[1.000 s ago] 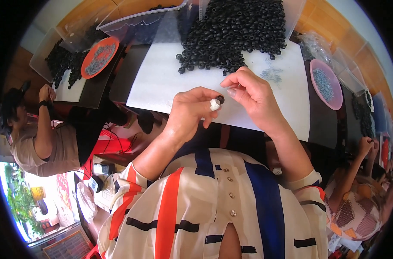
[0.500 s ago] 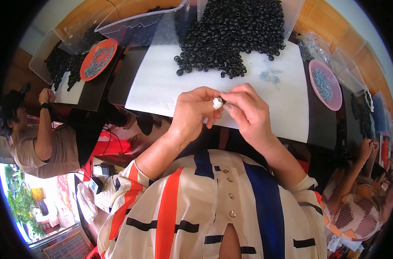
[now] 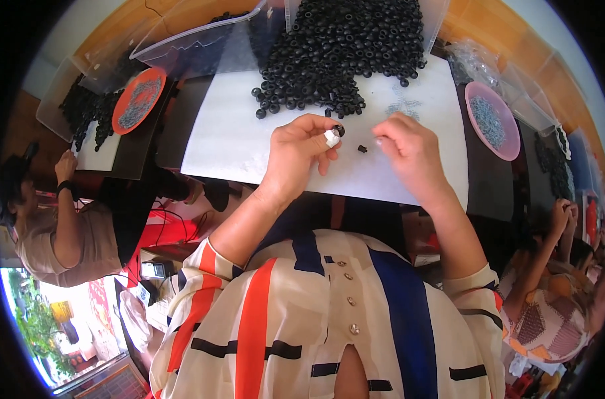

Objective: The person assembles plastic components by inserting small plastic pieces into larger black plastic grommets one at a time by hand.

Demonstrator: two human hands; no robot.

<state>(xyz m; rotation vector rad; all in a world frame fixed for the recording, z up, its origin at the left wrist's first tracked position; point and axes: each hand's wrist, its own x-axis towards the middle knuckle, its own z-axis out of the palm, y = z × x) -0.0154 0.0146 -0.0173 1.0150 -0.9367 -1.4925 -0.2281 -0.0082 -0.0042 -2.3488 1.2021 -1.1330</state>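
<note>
Between the thumb and index finger of my left hand [image 3: 292, 156] is a small round black hollow part [image 3: 339, 130]. A white wrap [image 3: 331, 138] covers the tip of that thumb. My right hand [image 3: 412, 156] is apart from it, over the white sheet [image 3: 249, 159], with its fingers bent and smeared by motion; whether they hold anything is unclear. A small black piece [image 3: 362, 148] shows between the two hands; I cannot tell if it lies on the sheet or is in the air. Beyond my right hand lie small silvery-blue pieces [image 3: 403, 108].
A large heap of black hollow parts [image 3: 342, 53] spreads over the sheet's far side, by a clear plastic bin [image 3: 202, 56]. A pink bowl [image 3: 508, 143] and an orange dish [image 3: 123, 120] hold small silvery pieces. People [image 3: 59, 213] work at both sides.
My right hand has left my left hand and moved to the right. The small black piece now shows between them. My left hand still pinches the round black part.
</note>
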